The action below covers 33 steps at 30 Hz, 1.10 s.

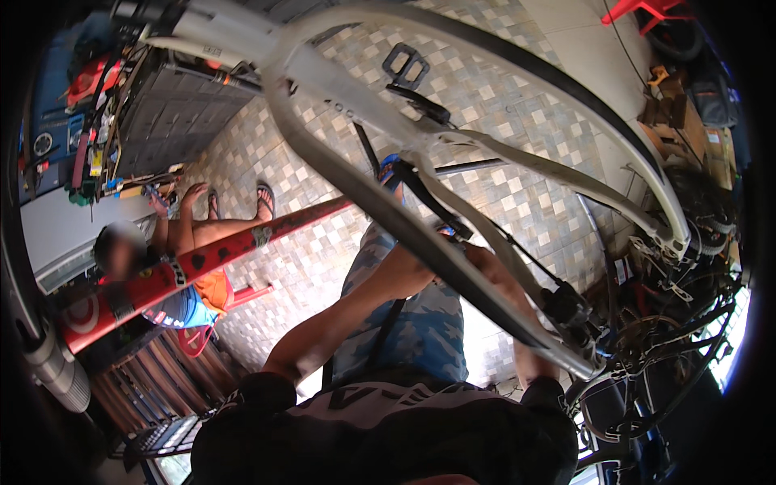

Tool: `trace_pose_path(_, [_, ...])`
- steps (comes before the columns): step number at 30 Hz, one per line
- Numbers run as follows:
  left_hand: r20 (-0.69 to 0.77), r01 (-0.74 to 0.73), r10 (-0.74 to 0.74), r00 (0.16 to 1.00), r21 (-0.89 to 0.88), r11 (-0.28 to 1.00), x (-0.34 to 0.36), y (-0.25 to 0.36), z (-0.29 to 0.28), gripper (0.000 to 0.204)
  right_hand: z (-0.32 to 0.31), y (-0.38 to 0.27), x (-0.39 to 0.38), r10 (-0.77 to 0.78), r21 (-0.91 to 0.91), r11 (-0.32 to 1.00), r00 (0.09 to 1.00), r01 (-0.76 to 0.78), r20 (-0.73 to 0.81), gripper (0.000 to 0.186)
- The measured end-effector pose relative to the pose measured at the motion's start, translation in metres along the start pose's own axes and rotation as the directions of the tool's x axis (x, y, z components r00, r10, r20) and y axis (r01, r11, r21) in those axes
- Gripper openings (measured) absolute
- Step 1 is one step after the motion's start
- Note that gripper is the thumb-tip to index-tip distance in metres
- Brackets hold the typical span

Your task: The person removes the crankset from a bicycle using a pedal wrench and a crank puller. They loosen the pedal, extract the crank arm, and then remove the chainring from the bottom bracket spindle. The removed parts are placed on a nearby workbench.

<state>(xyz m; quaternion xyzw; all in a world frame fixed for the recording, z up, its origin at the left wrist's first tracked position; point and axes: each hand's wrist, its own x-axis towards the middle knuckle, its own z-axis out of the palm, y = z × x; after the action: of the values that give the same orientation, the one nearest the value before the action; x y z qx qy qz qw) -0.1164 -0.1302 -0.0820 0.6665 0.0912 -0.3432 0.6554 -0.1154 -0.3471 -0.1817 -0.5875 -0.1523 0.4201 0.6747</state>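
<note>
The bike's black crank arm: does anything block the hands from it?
A thick bike bar crosses over the left hand, hiding part of it; whether it blocks the way cannot be told. Nothing visible stands between the right hand and the lower end of the crank arm.

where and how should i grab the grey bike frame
Likely by the right-hand curved stay of the grey bike frame, coming from the upper right: there the tube is slim and uncovered, while bike parts crowd its lower end in view.
</note>
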Motion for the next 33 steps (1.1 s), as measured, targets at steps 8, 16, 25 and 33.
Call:
trace_pose_path(8, [-0.05,-0.085,0.094,0.994,0.164,0.983,-0.009,0.026,0.003,0.042,-0.039,0.005,0.013,0.12,0.374,0.914,0.986,-0.155,0.117,0.052])
trace_pose_path(16, [-0.084,-0.128,0.143,0.986,0.159,0.979,-0.017,0.019,0.006,0.046,-0.033,0.009,0.04,0.167,0.432,0.877,0.977,-0.209,0.135,0.079])
trace_pose_path(25, [-0.13,-0.14,0.171,0.977,0.213,0.967,-0.023,0.021,0.003,0.046,0.0,-0.014,0.131,0.186,0.126,0.97,0.968,-0.208,0.167,0.05])
trace_pose_path(33, [-0.113,-0.092,0.102,0.988,0.093,0.991,-0.021,0.017,-0.002,0.038,0.009,-0.033,0.141,0.183,0.069,0.977,0.957,-0.203,0.227,0.031])
